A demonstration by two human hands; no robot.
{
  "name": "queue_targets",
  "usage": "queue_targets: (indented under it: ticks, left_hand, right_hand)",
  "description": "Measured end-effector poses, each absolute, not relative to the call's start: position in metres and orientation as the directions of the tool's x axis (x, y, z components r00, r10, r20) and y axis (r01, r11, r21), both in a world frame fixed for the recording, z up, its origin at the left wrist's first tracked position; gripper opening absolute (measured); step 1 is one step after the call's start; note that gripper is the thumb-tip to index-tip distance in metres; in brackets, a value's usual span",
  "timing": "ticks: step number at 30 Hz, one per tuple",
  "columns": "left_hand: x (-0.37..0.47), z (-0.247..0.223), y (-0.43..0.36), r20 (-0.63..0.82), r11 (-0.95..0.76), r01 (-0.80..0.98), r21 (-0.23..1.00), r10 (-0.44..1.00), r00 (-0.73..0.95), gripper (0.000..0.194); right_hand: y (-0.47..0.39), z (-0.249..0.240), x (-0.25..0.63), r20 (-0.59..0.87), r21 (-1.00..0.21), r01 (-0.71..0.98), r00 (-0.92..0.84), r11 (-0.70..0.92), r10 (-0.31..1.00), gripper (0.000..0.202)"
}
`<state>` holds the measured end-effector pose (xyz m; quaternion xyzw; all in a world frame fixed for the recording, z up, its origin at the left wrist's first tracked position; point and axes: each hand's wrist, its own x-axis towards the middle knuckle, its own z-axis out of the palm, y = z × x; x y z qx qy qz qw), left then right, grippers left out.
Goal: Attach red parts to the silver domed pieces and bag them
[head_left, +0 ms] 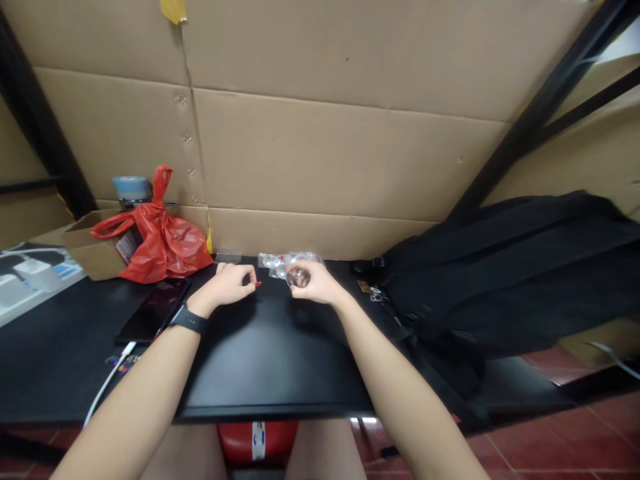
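Observation:
Over the black table (270,373), my left hand (231,283) pinches a tiny red piece (258,284) between thumb and fingertips. My right hand (313,281) is closed on a small, shiny, clear item (299,277) whose exact shape is too small to tell. Behind my right hand, clear plastic packets (280,261) with small silvery and red contents lie near the cardboard wall. A gap separates my two hands. A dark watch (189,319) is on my left wrist.
At the left stand a red plastic bag (163,243), a cardboard box (93,250), a dark phone (155,310) with a white cable (107,383) beside it, and a white power strip (40,283). A black backpack (500,273) lies at the right, keys (379,295) beside it.

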<state>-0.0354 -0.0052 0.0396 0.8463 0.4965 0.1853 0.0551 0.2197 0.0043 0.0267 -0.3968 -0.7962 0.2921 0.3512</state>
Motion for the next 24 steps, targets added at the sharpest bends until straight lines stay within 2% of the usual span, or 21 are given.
queue_targets:
  ticks: [4,9,12,15,19,24]
  left_hand:
    - [-0.034,0.043,-0.008,0.260,-0.508,0.807,0.301,0.858,0.443,0.013]
    - [-0.035,0.043,-0.008,0.263,-0.506,0.810,0.296,0.859,0.440,0.026]
    - [-0.037,0.044,-0.008,0.283,-0.566,0.779,0.268,0.820,0.498,0.028]
    - [-0.038,0.044,-0.007,0.274,-0.616,0.725,0.309,0.787,0.552,0.029]
    - [-0.039,0.042,-0.005,0.253,-0.601,0.720,0.348,0.800,0.545,0.024]
    - [-0.036,0.042,-0.005,0.267,-0.577,0.728,0.371,0.817,0.512,0.020]
  right_hand:
    - [0.003,0.027,0.216,0.361,-0.781,0.352,-0.419,0.515,0.833,0.032]
    - [0.004,0.023,0.216,0.365,-0.813,0.298,-0.407,0.499,0.838,0.034]
    - [0.004,0.022,0.215,0.366,-0.821,0.279,-0.413,0.498,0.834,0.033]
    - [0.004,0.021,0.214,0.348,-0.825,0.289,-0.417,0.486,0.840,0.032]
    - [0.005,0.019,0.214,0.327,-0.831,0.298,-0.421,0.469,0.846,0.031]
    - [0.004,0.016,0.210,0.354,-0.852,0.223,-0.421,0.474,0.835,0.034]
